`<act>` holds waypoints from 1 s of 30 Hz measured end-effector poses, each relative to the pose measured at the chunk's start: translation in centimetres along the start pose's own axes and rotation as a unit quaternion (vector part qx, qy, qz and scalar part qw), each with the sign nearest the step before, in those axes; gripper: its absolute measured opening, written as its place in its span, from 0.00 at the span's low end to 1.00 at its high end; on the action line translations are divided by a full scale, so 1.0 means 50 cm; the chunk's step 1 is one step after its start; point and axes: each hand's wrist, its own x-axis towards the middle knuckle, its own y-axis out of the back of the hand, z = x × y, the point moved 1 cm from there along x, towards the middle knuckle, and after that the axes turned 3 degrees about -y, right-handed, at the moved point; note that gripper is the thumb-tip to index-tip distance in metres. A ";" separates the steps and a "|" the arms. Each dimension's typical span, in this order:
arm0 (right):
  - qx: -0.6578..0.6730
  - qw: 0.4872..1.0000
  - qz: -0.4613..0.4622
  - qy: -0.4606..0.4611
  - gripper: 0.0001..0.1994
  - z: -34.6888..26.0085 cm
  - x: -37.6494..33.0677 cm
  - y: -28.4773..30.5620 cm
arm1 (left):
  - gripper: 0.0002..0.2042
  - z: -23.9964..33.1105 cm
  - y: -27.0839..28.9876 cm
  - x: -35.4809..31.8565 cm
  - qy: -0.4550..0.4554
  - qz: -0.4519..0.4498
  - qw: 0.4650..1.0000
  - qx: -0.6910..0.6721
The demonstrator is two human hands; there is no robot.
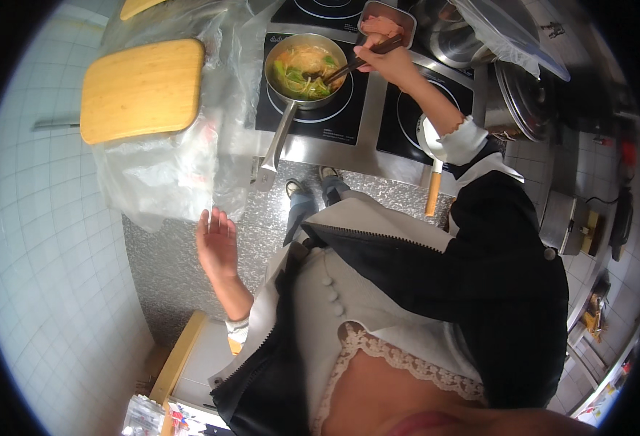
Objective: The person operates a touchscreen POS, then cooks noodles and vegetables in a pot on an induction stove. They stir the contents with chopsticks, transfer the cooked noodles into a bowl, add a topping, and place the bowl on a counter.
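Observation:
My right hand (384, 64) is closed around a pair of dark chopsticks (345, 69). Their tips reach into a small long-handled saucepan (289, 120), where green leaves and noodles (304, 76) lie in an orange-brown broth. Just beyond that hand stands a rectangular container (409, 27) with pink pieces that look like meat (381, 27). My left hand (218, 245) hangs at the left with its fingers stretched out, holding nothing. It is close to the near edge of the clear plastic sheet (153, 174) over the counter.
The saucepan sits on a black induction hob (334, 127). A wooden cutting board (142, 91) lies on the plastic sheet. Under my right forearm is a white pan with a wooden handle (434, 192), jutting past the counter edge. Large metal pots (521, 98) crowd the right side.

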 end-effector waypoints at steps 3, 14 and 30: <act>0.097 0.993 0.027 0.059 0.10 0.009 0.017 -0.014 | 0.16 0.000 0.002 0.000 0.013 0.005 1.000 -0.011; -0.078 0.988 0.040 0.128 0.11 -0.018 0.025 0.038 | 0.15 0.020 0.010 -0.004 -0.004 0.007 1.000 -0.016; 0.051 0.990 0.043 0.127 0.12 -0.036 0.034 0.013 | 0.14 0.037 0.031 -0.004 -0.012 0.032 0.999 -0.032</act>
